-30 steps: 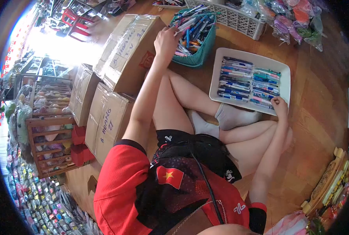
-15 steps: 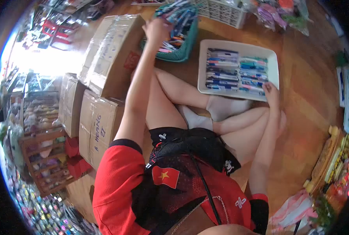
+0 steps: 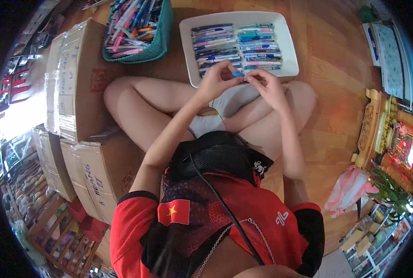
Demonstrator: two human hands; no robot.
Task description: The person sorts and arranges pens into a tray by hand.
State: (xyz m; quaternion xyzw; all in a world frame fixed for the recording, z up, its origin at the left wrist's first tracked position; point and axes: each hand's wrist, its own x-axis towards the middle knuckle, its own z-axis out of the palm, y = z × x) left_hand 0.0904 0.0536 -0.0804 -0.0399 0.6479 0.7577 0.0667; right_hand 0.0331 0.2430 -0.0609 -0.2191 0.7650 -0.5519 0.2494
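Just over the near edge of a white tray, my two hands meet at a pen with a blue part showing. Thumb and fingers of my left hand pinch one side of it. My right hand pinches the other side with its fingertips. Fingers hide most of the pen. Inside the tray, many pens lie side by side in two columns. To the left stands a teal woven basket heaped with loose, mixed pens.
Taped cardboard boxes are stacked close to my left side. My crossed legs lie below the tray on the wooden floor. On the right are a carved wooden piece and a pink-and-white plastic bag.
My left hand has come from the basket to the tray's near edge. My right hand has left the tray's right corner and met it at the pen. The camera view has shifted.
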